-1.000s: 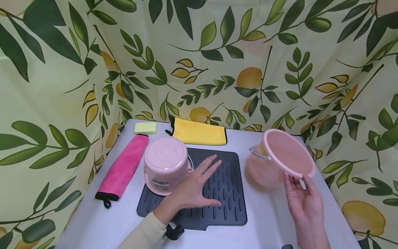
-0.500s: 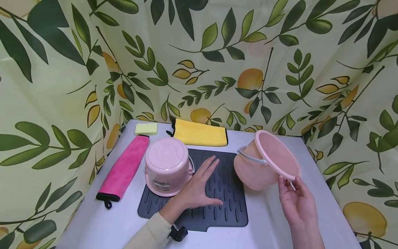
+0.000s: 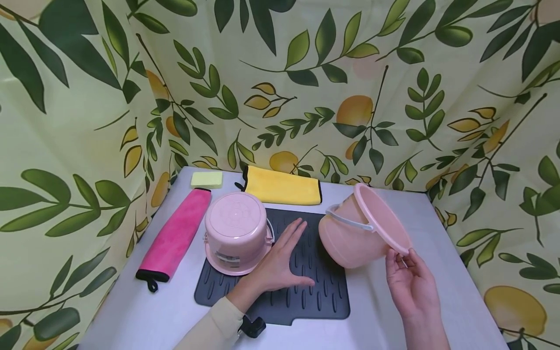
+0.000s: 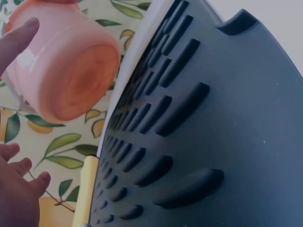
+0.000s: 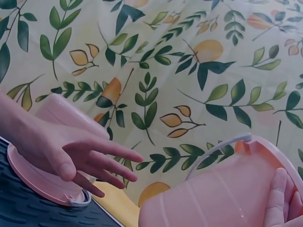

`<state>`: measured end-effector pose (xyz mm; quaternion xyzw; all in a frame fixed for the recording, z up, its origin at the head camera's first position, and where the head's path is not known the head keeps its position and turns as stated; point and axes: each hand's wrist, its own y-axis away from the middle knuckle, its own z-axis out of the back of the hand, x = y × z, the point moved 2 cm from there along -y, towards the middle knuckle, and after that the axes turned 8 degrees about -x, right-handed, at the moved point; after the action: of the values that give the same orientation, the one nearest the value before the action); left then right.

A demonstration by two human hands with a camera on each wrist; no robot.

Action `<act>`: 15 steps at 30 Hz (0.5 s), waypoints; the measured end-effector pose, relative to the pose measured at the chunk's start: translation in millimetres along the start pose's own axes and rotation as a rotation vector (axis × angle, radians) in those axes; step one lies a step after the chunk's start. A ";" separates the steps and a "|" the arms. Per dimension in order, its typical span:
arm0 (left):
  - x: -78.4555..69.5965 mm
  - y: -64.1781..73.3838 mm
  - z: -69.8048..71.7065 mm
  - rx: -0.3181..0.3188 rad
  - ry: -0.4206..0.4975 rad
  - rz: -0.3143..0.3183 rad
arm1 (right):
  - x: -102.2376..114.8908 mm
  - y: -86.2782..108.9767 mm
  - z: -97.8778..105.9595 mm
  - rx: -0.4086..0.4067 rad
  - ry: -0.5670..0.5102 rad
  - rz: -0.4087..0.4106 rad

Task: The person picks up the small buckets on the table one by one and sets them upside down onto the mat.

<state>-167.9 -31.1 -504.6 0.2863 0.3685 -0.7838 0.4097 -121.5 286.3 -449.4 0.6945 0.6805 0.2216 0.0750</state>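
In the head view my right hand [image 3: 413,284] grips the rim of a pink bucket [image 3: 350,233], tilted with its mouth to the right and its pale handle hanging over the side. The bucket's base, seen in the left wrist view, looks raised off the table. My left hand [image 3: 280,262] is spread above the dark ribbed drying mat [image 3: 315,291], fingers straight, holding nothing. Close to its left, a second pink bucket [image 3: 236,233] stands upside down on the mat. The right wrist view shows the fingers [image 5: 277,201] at the held bucket's rim.
A pink cloth [image 3: 175,236] with black ends lies left of the mat. Behind it sits a pale green sponge [image 3: 206,180]. The folded yellow cloth [image 3: 282,185] lies at the back edge, and a leaf-patterned curtain [image 3: 280,97] surrounds the table [image 3: 385,316].
My right hand has brought the tilted bucket leftward from the table's right side to the mat's right edge. The left hand has stayed nearly still, and the upside-down bucket has not moved.
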 end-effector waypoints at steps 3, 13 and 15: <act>1.2 -0.6 -1.7 0.002 0.008 0.015 | -1.6 -0.1 0.5 -0.010 -0.010 -0.010; 6.2 -4.3 -7.9 0.001 0.006 0.079 | -7.2 -0.3 2.1 -0.031 -0.073 -0.071; 6.7 -5.3 -8.8 -0.001 0.027 0.101 | -9.4 -0.4 2.3 -0.023 -0.092 -0.086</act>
<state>-174.5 -24.8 -512.8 0.3149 0.3596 -0.7579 0.4440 -120.7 277.6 -453.6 0.6732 0.7027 0.1938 0.1238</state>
